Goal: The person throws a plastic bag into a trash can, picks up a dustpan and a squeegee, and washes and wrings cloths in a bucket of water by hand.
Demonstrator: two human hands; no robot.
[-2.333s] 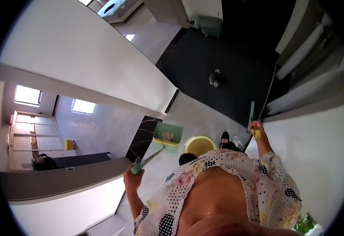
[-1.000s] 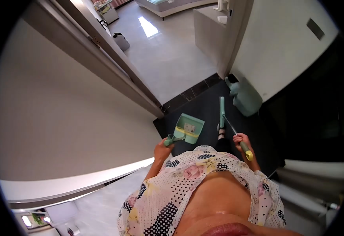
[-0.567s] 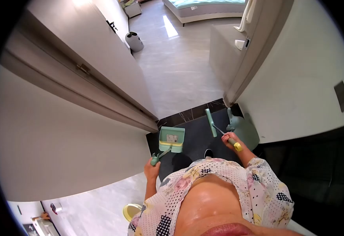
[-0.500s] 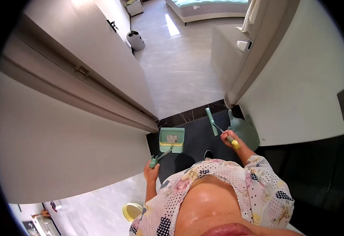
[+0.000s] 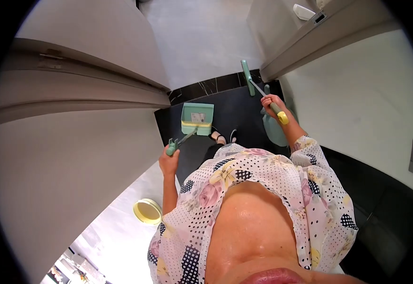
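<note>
My left hand [image 5: 169,162] is wrapped round the top of the handle of a long-handled mint-green dustpan [image 5: 209,111]. The pan has a yellow comb-toothed strip, and a pale patch shows inside it. It sits low over the dark floor by my sandalled feet [image 5: 219,137]. In my right hand [image 5: 275,103] is a broom [image 5: 247,78] with a narrow green head, a grey pole and a yellow-tipped grip. The broom's head overlaps the dark marbled threshold strip in this view, ahead and right of the dustpan.
A rounded mint-green object [image 5: 275,130] stands by the right wall, partly behind my right arm. A yellow bin [image 5: 147,211] is on the pale floor at lower left. Door frames [image 5: 310,33] flank the doorway, with pale floor [image 5: 201,42] beyond.
The view has tilted down, so the doorway, dustpan and broom sit higher in the frame, and the bed is out of sight. More of my feet shows. Both hands keep their holds.
</note>
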